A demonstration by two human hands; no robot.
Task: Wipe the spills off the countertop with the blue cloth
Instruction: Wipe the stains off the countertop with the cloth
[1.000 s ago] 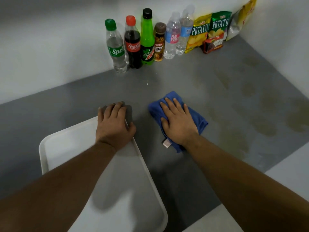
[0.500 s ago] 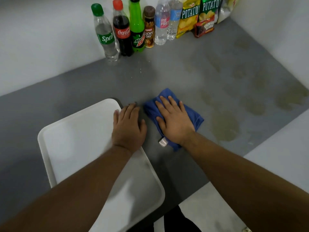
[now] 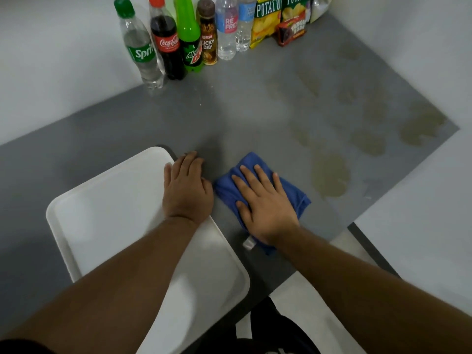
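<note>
The right hand point(image 3: 265, 208) presses flat, fingers spread, on the blue cloth point(image 3: 293, 192) near the counter's front edge, and next it should push toward the yellowish spills point(image 3: 330, 175).

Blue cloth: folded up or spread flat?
Folded. The blue cloth is a compact bunched pad under the right hand, with creases and layered edges showing.

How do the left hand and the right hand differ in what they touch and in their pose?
The left hand lies on the far right edge of the white tray, while the right hand presses flat on the blue cloth. The left hand's fingers are close together; the right hand's fingers are spread apart. The right hand is nearer the yellowish spills. Both are palm down on the grey countertop.
</note>
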